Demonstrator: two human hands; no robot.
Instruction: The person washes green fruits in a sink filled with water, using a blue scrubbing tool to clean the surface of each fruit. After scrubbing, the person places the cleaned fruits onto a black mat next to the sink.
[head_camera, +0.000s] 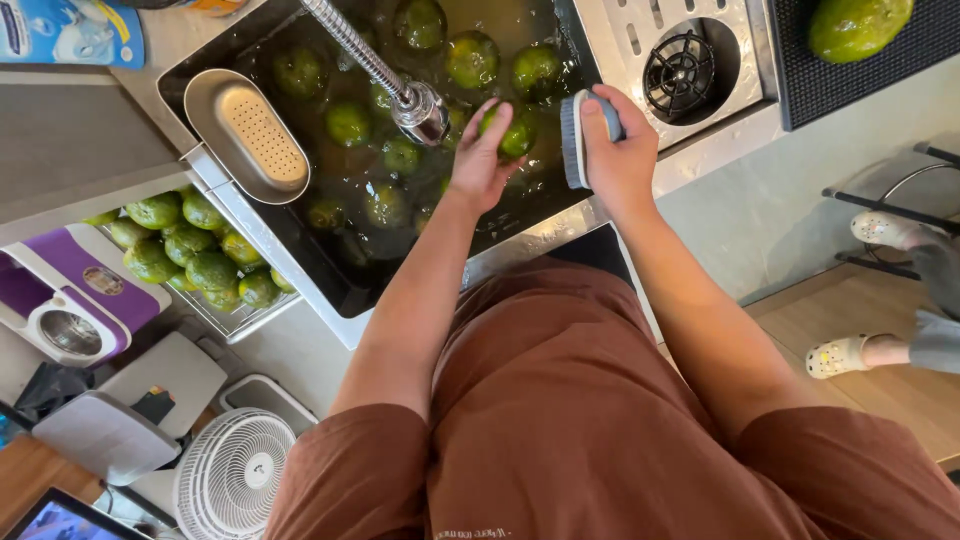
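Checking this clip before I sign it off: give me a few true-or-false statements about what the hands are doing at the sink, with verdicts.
1. The left hand grips a round green citrus fruit over the water-filled steel sink. True.
2. The right hand holds a knife. False: it holds a blue-backed scrubbing brush.
3. More green fruits float in the sink water. True.
4. The wire rack left of the sink holds red apples. False: it holds a pile of green fruits.
5. The oval perforated metal strainer sits on the floor. False: it rests at the sink's edge.
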